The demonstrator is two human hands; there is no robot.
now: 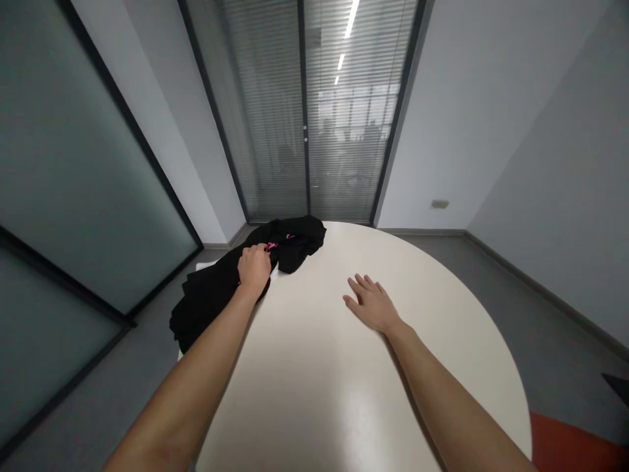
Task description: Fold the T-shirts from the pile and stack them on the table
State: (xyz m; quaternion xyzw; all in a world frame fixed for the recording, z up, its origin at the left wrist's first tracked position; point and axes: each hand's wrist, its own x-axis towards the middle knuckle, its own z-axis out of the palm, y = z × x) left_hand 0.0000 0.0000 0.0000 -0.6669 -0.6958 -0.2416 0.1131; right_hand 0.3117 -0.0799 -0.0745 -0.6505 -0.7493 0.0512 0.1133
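Observation:
A black garment (211, 298) with small pink markings lies bunched along the left and far left edge of the round white table (314, 367). On it is my left hand (254, 265), its fingers curled down into the cloth beside a pink patch; the fingertips are hidden. Part of the garment hangs toward the table's left rim. My right hand (372, 305) is over the middle right of the tabletop, palm down, fingers spread and holding nothing. It is apart from the garment.
Behind the table stands a glass partition (275, 131) with blinds. Frosted glass panels (73, 164) are at the left. A red seat (570, 442) shows at the lower right, past the table's rim. A wall socket (439, 204) is on the white wall.

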